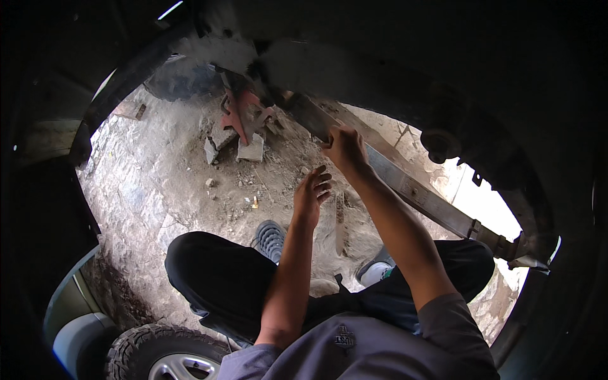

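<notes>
- A dull gray leaf spring [418, 192], banded by a clamp [474, 229], slants from upper center to lower right.
- A red jack stand [235, 119] straddles rubble, upper left of center.
- The right hand [347, 151] curls against the spring; its exact grip is unclear.
- The left hand [308, 197] hovers mid-frame, fingers loosely spread.

Pale, rough, dirt-strewn ground [136, 190] carries 2 grey blocks [251, 148] beside a red stand [235, 118] at 11 o'clock, a brownish block [131, 110] at 10 o'clock, and a small yellowish piece [255, 203] near centre, toward 9 o'clock.
</notes>
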`<action>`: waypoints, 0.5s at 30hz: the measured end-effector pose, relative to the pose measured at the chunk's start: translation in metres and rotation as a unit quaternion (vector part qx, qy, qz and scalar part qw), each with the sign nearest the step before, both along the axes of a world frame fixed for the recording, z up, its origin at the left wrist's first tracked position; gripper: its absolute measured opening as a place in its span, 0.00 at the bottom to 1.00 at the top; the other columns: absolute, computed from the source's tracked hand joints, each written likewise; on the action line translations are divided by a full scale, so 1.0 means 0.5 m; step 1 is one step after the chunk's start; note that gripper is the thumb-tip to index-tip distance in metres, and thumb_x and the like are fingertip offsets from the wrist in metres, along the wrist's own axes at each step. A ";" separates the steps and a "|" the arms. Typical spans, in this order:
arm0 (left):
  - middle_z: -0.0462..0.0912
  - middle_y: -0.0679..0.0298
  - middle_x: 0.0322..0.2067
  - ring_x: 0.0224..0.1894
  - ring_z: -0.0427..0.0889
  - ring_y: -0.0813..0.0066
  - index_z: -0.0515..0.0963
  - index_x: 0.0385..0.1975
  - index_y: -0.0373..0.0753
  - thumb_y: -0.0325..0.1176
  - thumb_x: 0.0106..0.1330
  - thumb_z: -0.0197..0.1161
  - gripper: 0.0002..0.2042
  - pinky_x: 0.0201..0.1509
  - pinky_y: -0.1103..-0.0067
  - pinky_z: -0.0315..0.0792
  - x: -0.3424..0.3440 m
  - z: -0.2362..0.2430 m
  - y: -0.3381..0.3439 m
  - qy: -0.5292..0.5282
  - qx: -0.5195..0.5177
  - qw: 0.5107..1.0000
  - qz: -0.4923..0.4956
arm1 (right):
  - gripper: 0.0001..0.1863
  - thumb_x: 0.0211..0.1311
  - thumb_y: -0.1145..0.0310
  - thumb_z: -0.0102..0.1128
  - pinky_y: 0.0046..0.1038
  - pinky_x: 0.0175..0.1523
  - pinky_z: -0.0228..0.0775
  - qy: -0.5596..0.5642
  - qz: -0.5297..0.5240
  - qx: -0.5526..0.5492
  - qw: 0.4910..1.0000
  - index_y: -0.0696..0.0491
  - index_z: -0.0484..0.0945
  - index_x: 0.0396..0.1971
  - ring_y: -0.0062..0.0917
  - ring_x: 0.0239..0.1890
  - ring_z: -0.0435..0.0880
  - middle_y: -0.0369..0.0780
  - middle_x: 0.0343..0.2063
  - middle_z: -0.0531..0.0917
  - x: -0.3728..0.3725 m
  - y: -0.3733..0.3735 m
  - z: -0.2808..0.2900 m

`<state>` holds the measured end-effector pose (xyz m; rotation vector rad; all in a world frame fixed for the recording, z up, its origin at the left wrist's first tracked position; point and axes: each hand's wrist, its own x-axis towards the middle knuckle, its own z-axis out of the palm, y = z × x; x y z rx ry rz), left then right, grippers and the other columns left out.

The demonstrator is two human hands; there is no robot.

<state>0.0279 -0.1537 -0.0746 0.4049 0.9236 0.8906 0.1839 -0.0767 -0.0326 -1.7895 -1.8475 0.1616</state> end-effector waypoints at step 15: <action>0.86 0.64 0.49 0.43 0.82 0.76 0.75 0.66 0.40 0.30 0.76 0.51 0.20 0.51 0.76 0.74 -0.008 0.010 0.016 -0.031 0.012 0.999 0.018 | 0.20 0.42 0.68 0.86 0.36 0.36 0.80 0.202 0.015 -0.101 0.974 0.59 0.79 0.27 0.34 0.32 0.91 0.44 0.26 0.87 0.047 -0.012 0.034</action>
